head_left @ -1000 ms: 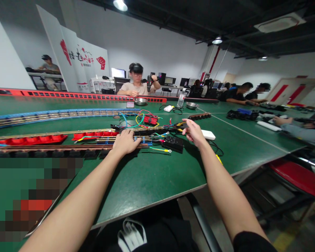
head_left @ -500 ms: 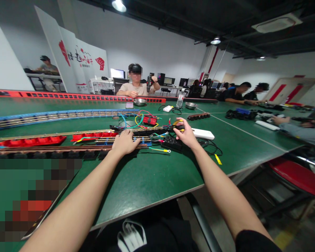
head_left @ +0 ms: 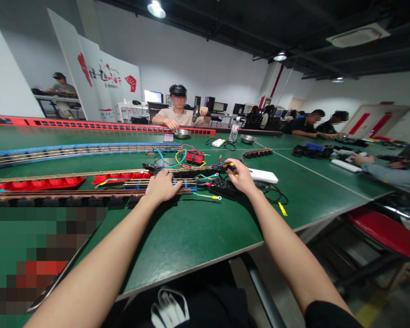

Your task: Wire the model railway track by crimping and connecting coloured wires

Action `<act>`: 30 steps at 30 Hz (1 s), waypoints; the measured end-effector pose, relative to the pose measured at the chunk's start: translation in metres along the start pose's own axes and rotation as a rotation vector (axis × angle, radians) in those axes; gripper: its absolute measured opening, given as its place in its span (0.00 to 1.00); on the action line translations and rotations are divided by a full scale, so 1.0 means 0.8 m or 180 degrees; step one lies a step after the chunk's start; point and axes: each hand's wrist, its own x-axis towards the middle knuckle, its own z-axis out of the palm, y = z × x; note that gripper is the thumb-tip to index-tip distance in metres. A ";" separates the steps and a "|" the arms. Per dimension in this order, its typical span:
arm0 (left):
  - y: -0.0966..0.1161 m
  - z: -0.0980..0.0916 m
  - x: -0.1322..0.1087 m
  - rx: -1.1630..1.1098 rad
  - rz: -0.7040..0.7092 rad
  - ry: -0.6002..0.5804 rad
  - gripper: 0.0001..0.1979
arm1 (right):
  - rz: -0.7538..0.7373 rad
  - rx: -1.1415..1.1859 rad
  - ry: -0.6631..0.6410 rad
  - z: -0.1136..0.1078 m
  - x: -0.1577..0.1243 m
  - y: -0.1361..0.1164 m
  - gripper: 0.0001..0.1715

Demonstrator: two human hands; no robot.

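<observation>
My left hand (head_left: 162, 186) lies flat over a blue track piece with metal rails (head_left: 190, 184), thumb spread to the right. My right hand (head_left: 242, 176) grips pliers with yellow and black handles (head_left: 231, 165); their jaws point left, at the right end of a black rail strip (head_left: 194, 171), and whether they touch it I cannot tell. Below the pliers lies a black box-shaped part (head_left: 223, 184). A green-yellow wire (head_left: 205, 196) ending in a ring terminal sticks out toward me. Red plastic pieces (head_left: 118, 177) and a brown rail strip (head_left: 71, 196) lie left of my left hand.
Behind my hands are a red block with coloured wires (head_left: 194, 157), a blue curved track (head_left: 78, 149) and a long red strip (head_left: 123, 127). A white power bank-like block (head_left: 264, 176) lies right. Across the table, a person holds a drill (head_left: 195, 114) beside a metal bowl (head_left: 181, 133).
My right hand has lowered slightly and turned with the pliers, whose handles now show less. My left hand stays in place. The person opposite has lowered the drill.
</observation>
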 end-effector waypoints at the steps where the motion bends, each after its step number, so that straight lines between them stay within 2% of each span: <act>1: 0.000 0.000 0.000 0.0003 0.0006 0.0004 0.30 | -0.0148 -0.0098 -0.0095 -0.001 0.001 -0.003 0.22; 5: 0.001 -0.001 -0.001 -0.0001 0.0030 0.0047 0.30 | -0.0477 -0.0292 -0.0398 -0.003 0.005 -0.012 0.27; 13: 0.001 0.000 0.001 -0.0024 -0.0022 0.0048 0.29 | -0.0595 -0.0392 -0.0839 -0.008 0.010 -0.024 0.36; 21: 0.001 0.000 0.001 0.0020 0.0027 0.0073 0.29 | -0.0674 -0.0491 -0.0904 0.000 0.000 -0.024 0.38; 25: 0.002 -0.001 0.000 0.0012 0.0006 0.0040 0.29 | -0.0563 -0.0515 -0.0949 0.002 0.002 -0.022 0.39; 30: 0.001 -0.001 0.001 0.0013 0.0004 0.0076 0.29 | -0.0550 -0.0808 -0.1156 -0.005 0.013 -0.027 0.36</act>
